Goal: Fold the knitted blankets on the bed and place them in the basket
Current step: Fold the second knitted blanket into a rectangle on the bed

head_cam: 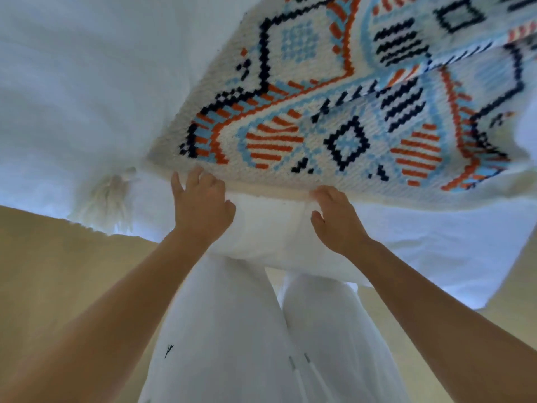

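Observation:
A knitted blanket point(334, 106) with cream ground and blue, orange and black diamond patterns lies on the white bed point(72, 82), partly folded over itself at the right. A cream tassel point(107, 196) hangs from its near left corner. My left hand point(200, 207) rests at the blanket's near edge, fingers curled over the edge. My right hand point(334, 219) is at the same edge further right, with its fingertips tucked at the hem. No basket is in view.
The bed's white sheet point(436, 251) drapes over the near edge in front of my legs in white trousers point(261, 330). Beige floor point(58, 271) shows on both sides of me.

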Available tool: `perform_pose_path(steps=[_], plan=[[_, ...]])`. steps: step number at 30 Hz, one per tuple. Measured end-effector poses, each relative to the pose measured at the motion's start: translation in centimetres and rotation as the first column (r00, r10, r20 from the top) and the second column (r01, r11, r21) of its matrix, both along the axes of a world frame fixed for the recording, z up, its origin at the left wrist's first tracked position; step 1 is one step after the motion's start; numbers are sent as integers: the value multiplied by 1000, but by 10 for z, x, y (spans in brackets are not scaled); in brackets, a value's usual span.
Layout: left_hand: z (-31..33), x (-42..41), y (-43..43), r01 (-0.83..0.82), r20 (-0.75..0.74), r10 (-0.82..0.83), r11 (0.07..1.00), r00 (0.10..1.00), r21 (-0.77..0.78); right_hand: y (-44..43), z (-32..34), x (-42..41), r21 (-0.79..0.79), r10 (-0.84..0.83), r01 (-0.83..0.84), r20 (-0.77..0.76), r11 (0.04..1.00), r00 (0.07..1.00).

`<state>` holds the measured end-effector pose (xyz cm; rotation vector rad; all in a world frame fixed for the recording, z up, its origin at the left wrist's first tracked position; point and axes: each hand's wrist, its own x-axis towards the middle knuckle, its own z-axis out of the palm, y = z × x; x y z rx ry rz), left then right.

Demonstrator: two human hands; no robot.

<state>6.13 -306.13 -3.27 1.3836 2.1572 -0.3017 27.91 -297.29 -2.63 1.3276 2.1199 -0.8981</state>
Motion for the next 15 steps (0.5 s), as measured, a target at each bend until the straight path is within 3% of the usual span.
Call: perform_pose_path(steps=[6,8,11,15], plan=[[-19,181,71,279,172,-298,952,939,127,36,-4,135,66,-61,59,24,996,998],[-27,241,97,347,186,-377,921,907,175,55,-12,185,152,-163,163,-17,975,987],[-39,313,132,449,107,-488,855,867,259,91,-21,254,290,-418,437,-129,851,899],[-52,378,174,472,8,-493,838,870,275,144,-25,321,364,-580,612,-206,702,788]])
